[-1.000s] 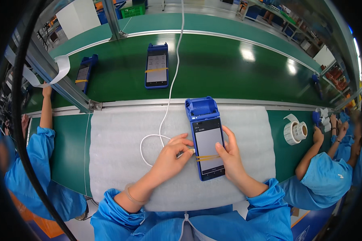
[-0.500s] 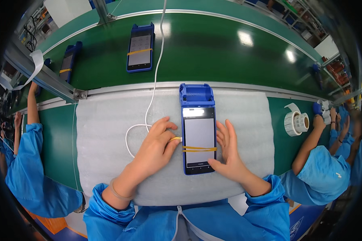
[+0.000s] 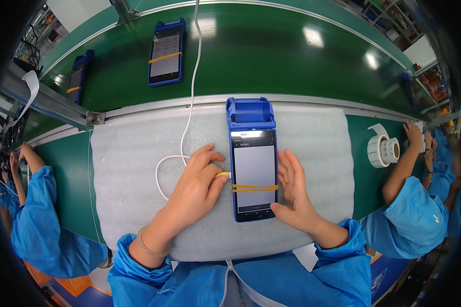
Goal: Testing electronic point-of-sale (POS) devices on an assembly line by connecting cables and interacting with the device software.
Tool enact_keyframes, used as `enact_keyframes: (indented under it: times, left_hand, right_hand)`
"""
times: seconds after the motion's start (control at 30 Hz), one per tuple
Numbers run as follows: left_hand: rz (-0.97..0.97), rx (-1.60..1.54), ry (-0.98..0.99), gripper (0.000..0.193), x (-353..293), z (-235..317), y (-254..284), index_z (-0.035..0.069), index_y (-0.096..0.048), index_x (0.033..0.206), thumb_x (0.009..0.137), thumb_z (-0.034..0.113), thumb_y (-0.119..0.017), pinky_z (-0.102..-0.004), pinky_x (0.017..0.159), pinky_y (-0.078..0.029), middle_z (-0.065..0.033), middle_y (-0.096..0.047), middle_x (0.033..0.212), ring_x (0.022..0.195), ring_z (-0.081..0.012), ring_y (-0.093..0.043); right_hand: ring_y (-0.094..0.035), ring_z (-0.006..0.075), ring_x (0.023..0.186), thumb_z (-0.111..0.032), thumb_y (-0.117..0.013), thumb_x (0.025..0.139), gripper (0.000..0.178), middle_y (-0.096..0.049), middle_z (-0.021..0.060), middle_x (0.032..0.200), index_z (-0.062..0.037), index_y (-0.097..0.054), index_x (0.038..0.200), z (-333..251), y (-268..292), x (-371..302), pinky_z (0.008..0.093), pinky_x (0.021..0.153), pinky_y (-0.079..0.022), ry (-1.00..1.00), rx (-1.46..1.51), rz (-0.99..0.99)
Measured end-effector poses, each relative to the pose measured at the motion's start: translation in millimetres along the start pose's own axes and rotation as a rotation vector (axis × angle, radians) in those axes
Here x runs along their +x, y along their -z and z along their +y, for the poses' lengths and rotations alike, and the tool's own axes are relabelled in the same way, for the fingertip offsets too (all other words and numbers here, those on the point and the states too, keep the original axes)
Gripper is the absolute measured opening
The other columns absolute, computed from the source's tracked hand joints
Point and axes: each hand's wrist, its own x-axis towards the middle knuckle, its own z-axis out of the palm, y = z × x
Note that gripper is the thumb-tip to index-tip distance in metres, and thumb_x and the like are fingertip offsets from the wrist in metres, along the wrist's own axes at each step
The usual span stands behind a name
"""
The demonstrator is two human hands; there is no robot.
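Note:
A blue-cased handheld terminal (image 3: 255,171) lies on a white foam sheet (image 3: 123,210), its lit screen toward me. Two yellow rubber-band strands (image 3: 255,188) cross its lower screen, and a blue printer-like compartment (image 3: 250,113) forms its far end. My left hand (image 3: 193,181) pinches the yellow-sleeved plug (image 3: 222,174) of a white cable (image 3: 188,123) against the terminal's left edge; whether it is fully in the port I cannot tell. My right hand (image 3: 296,199) is open along the right edge, fingers apart, thumb at the screen's lower right corner.
Two more banded terminals, one middle-left (image 3: 166,53) and one far-left (image 3: 76,79), lie on the green conveyor (image 3: 271,56) beyond a metal rail. Label rolls (image 3: 381,149) stand right of the foam. A metal post (image 3: 61,105) rises at left. Co-workers' blue sleeves (image 3: 420,215) flank me.
My view has shifted slightly. The conveyor terminals appear further left. The left co-worker's hand has drawn back from the belt; the right co-worker's has moved farther away. My hands keep nearly the same pose.

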Motion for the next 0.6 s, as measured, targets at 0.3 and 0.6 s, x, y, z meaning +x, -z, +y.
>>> enact_keyframes:
  times: [0.3,0.6]
  left_hand:
    - [-0.013,0.002,0.006,0.007,-0.1,-0.2,1.1,-0.001,-0.055,0.083,0.083,0.006,-0.054,-0.0416,0.099,-0.033,-0.0141,-0.049,0.111,0.124,-0.0358,-0.035]
    - [-0.019,-0.019,0.021,0.014,1.1,-0.7,0.2,0.002,-0.060,0.094,0.082,0.010,-0.058,-0.0414,0.098,-0.032,-0.0112,-0.048,0.112,0.124,-0.0337,-0.033]
  right_hand:
    - [-0.013,0.0317,0.135,0.008,-0.046,0.066,0.090,-0.010,0.0194,0.144,-0.0050,0.003,0.140,2.7,0.1,1.0,0.0442,0.109,-0.013,0.028,0.010,-0.001]
    - [-0.024,0.0299,0.131,0.009,-0.046,0.066,0.090,-0.018,0.0188,0.140,-0.0056,0.003,0.140,-1.8,-0.4,1.8,0.0442,0.108,-0.019,-0.005,-0.003,-0.003]
